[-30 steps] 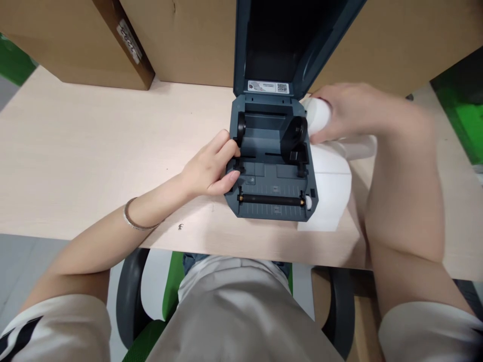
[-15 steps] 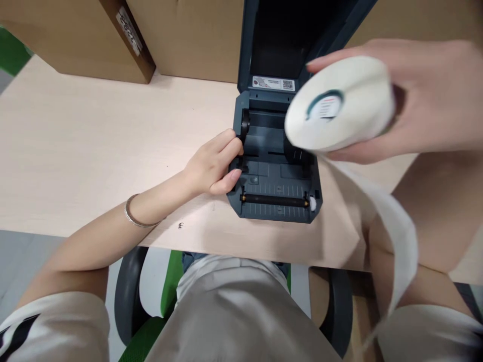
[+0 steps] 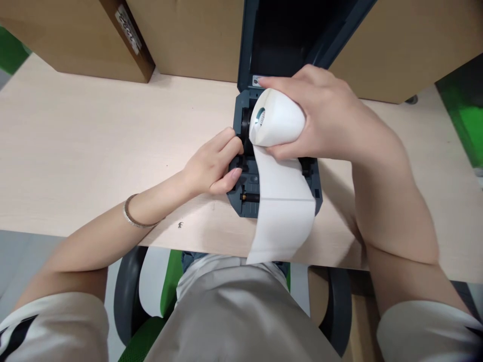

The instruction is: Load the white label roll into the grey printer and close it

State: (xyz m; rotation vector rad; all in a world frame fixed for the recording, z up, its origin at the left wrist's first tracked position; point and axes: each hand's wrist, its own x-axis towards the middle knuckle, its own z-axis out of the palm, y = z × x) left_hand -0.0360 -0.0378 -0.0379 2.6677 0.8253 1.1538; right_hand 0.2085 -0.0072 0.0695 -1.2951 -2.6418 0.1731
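Note:
A dark blue label printer (image 3: 238, 203) stands on the table with its lid (image 3: 245, 45) raised at the back. My left hand (image 3: 213, 163) is closed on the printer's left edge, fingers curled over the side near the black roll holder (image 3: 245, 120). In my right hand (image 3: 320, 110) is a roll of white labels (image 3: 281, 120), gripped from the right and held over the printer's roll bay. From the roll a loose strip of labels (image 3: 285, 216) hangs forward across the black platen roller (image 3: 249, 197) and past the printer's front. The strip covers most of the roller.
Cardboard boxes (image 3: 94, 35) stand along the back of the pale wooden table (image 3: 75, 151), on both sides of the lid. A chair armrest (image 3: 128, 291) is below the table's front edge, with another (image 3: 337, 311) to the right.
My right hand has brought the label roll left and down, from beside the printer to over its bay. The strip now lies across the printer's front. My left hand has stayed put.

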